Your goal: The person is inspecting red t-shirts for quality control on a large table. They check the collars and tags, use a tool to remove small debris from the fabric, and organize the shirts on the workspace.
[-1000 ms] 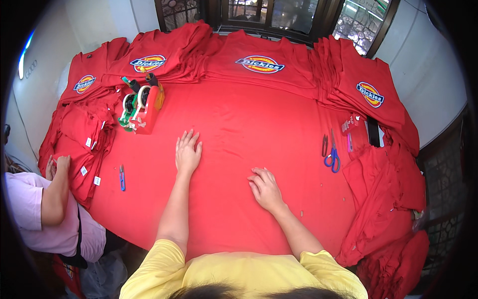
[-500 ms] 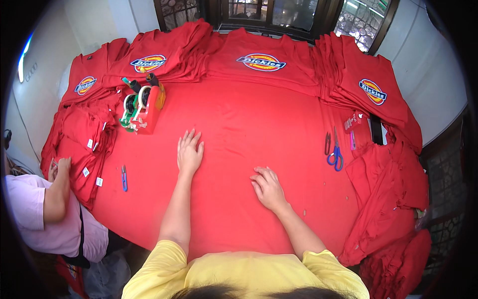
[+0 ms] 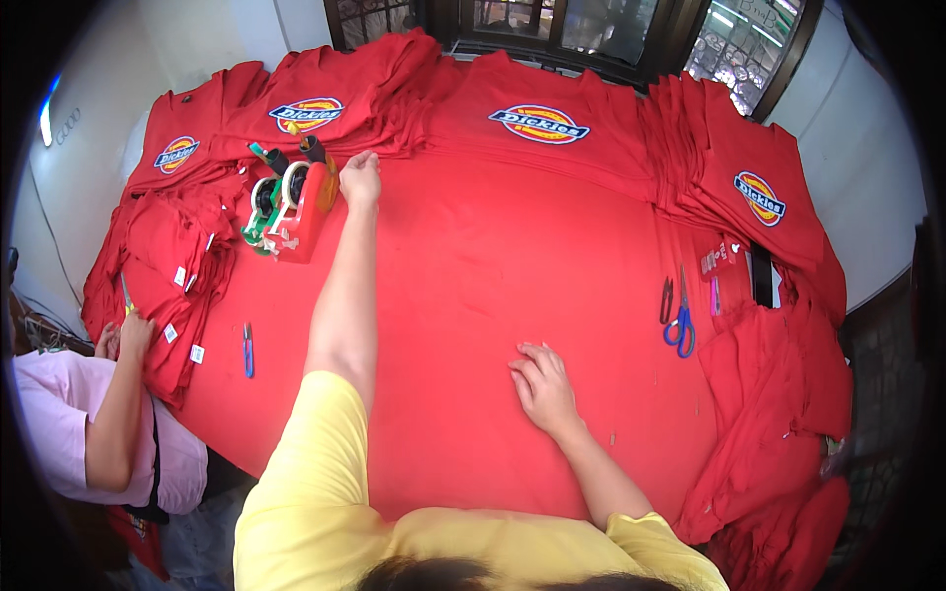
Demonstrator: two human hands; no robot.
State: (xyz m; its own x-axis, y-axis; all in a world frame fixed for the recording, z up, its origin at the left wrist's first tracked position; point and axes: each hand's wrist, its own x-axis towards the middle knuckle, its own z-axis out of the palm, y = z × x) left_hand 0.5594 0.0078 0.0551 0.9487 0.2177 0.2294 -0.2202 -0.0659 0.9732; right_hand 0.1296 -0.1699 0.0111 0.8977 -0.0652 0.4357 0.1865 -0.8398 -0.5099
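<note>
A wide red cloth (image 3: 443, 295) covers the table in front of me. My left hand (image 3: 361, 179) is stretched far across it, just right of a red tape dispenser (image 3: 301, 231). Its fingers are curled in, and what they hold, if anything, is hidden. Beside the red dispenser stands a green one (image 3: 254, 231), with dark tool handles rising behind them. My right hand (image 3: 547, 394) rests on the cloth right of the middle, its fingers loosely apart and nothing in them.
Stacks of folded red shirts (image 3: 552, 84) line the far edge; more red garments (image 3: 764, 384) lie at right. Blue-handled scissors (image 3: 680, 325), dark thread snips (image 3: 666, 298) and blue snips (image 3: 247, 350) lie on the cloth. At left, another person's hand (image 3: 136, 335) works with yellow-handled scissors (image 3: 128, 303) at labelled garments.
My left hand has gone from the middle of the cloth forward to beside the red dispenser, its fingers curling. My right hand stays on the cloth. Scissors now show at the other person's hand.
</note>
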